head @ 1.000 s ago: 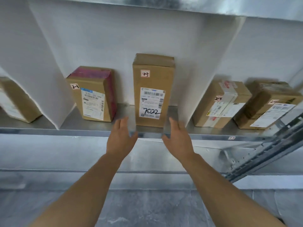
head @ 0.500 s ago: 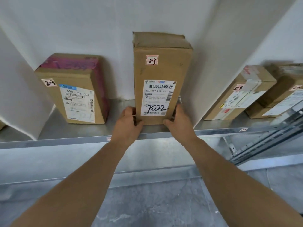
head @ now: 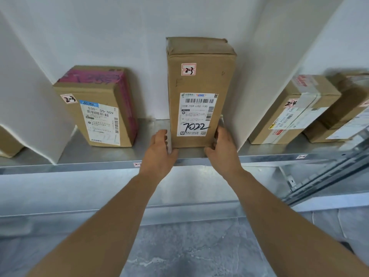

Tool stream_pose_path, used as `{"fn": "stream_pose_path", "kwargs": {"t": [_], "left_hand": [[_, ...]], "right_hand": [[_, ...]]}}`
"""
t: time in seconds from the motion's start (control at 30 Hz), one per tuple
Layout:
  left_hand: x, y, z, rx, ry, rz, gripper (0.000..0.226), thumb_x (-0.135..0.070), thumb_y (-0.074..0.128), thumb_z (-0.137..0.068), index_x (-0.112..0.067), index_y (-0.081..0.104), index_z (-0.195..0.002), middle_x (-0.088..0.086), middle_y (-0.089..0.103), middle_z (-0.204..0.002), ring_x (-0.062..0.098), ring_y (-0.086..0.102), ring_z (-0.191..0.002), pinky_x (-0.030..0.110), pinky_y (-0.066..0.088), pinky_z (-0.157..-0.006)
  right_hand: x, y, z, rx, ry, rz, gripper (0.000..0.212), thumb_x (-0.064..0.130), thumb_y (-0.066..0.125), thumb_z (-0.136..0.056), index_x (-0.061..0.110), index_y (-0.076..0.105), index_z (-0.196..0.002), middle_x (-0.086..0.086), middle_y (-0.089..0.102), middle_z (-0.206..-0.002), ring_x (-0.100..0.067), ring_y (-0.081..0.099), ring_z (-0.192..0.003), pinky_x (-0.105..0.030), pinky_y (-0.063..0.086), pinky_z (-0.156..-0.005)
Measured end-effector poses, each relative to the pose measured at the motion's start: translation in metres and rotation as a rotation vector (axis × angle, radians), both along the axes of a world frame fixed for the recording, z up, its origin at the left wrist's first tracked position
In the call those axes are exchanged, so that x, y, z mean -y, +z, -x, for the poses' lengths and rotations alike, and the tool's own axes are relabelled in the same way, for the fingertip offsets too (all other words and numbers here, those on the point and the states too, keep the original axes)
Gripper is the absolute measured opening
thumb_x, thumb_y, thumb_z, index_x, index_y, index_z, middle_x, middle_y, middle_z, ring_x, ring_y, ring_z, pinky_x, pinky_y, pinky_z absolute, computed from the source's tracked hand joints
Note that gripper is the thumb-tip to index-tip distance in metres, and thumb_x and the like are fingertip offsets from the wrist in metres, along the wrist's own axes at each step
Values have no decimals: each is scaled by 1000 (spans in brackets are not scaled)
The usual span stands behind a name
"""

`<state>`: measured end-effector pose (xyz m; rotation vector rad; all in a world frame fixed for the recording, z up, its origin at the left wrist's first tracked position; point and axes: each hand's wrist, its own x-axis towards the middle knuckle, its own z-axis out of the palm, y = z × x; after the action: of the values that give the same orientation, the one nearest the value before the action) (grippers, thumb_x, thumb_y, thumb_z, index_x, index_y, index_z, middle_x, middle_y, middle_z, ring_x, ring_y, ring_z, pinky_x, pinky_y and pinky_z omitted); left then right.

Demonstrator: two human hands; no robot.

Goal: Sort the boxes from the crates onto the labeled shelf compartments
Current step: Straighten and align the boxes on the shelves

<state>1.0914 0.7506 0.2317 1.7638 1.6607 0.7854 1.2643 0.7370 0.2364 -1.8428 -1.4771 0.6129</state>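
Observation:
A tall cardboard box (head: 199, 80) tagged 2-3, with "7022" handwritten on its shipping label, stands upright on the metal shelf (head: 111, 154) against the white back wall. My left hand (head: 159, 150) grips its lower left edge and my right hand (head: 221, 146) grips its lower right edge, thumbs at the front bottom corners. A shorter box (head: 99, 108) with pink tape, also tagged 2-3, stands to the left in the same compartment. A small 2-3 label (head: 137, 164) is stuck on the shelf's front lip.
White divider panels (head: 34, 108) bound the compartment on both sides. The right compartment holds a box tagged 2-4 (head: 293, 112) and another box (head: 343, 108) behind it. A box corner (head: 8, 142) shows far left. Grey floor lies below.
Both hands went from hovering open before the shelf to gripping the tall box's lower sides. The view has moved closer to the shelf.

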Motion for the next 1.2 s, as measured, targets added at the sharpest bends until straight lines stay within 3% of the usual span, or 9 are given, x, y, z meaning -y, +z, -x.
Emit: {"fn": "stream_pose_path", "kwargs": {"t": [0.1,0.23,0.4,0.63,0.8,0.93,1.1,1.2], "left_hand": [[31,3,19,-56,41,-37,58,-21,63,-90,-17,37,-141,5,44,-138,14,51,-106,28,43,-89],[62,6,62,-146,172,-110,54,-27,65,-88,-16,44,-136,6,49,-135,24,50,-119,37,45,-94],[61,21,118,-126,260,-94,59,-26,65,-89,-17,38,-140,7,44,-142,27,46,-126,45,45,-98],[15,24,182,-11,217,-51,63,-16,61,-88,-15,30,-143,7,40,-141,29,47,-121,35,40,-89],[-23,19,200,55,151,-1,58,-12,62,-87,-12,34,-138,8,49,-132,29,52,-117,33,42,-87],[-45,8,208,79,40,89,50,-15,61,-85,-21,39,-130,3,59,-124,27,60,-109,39,49,-92],[-51,-2,209,192,27,101,45,-12,64,-85,-18,45,-124,1,65,-118,22,63,-105,42,50,-94],[-45,-8,209,196,36,92,41,-14,66,-85,-17,45,-120,1,66,-113,21,65,-100,41,52,-92]], "right_hand": [[28,2,7,74,-14,10,66,4,64,-85,15,33,-142,-8,41,-135,-26,52,-114,-35,47,-95],[61,4,31,176,53,-1,65,16,66,-89,17,31,-144,-5,35,-144,-21,45,-126,-24,41,-95],[59,14,81,201,178,-35,63,23,64,-90,19,31,-144,-4,34,-145,-23,46,-124,-31,44,-94],[17,24,154,125,218,31,70,22,65,-89,17,28,-148,-7,38,-142,-22,44,-125,-29,38,-99],[-18,28,191,134,162,105,70,19,67,-85,17,31,-145,-10,43,-140,-26,49,-124,-37,45,-98],[-37,29,203,22,131,109,59,12,68,-84,22,42,-135,-3,52,-136,-22,54,-122,-33,48,-97],[-33,27,209,-75,66,101,55,5,64,-87,20,39,-133,1,56,-133,-18,56,-119,-31,49,-94],[-27,19,207,-95,19,62,51,2,64,-86,17,41,-129,-2,58,-129,-16,58,-114,-21,50,-85]]}}
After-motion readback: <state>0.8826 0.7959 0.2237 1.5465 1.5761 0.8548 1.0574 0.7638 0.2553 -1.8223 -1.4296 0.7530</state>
